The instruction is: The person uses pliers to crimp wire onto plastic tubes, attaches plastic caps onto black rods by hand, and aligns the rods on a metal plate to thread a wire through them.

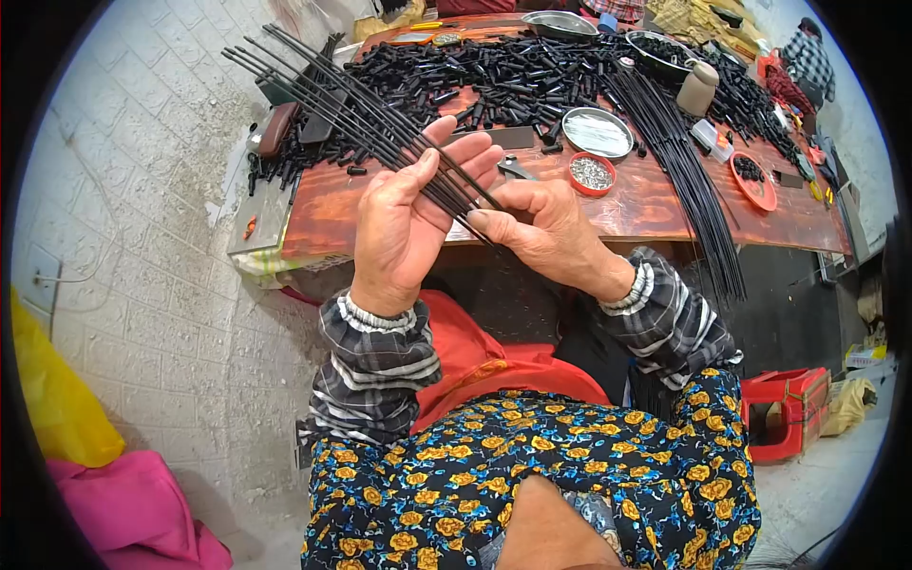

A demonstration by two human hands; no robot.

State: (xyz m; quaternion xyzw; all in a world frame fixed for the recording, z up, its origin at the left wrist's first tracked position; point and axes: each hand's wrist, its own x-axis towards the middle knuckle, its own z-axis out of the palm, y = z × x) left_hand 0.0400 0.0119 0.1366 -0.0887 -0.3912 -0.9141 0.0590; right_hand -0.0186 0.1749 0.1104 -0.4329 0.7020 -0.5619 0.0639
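My left hand (401, 217) clasps the rods (397, 144) under its thumb; my right hand (553, 228) pinches their near ends. Loosening either could scatter them.

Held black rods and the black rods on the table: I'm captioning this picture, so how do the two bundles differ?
The held rods are raised in the left hand and right hand, while the table rods lie on the tabletop, ends jutting past its near edge. The held rods are fewer; the table rods make a thicker bundle. Both sets are thin, long and black.
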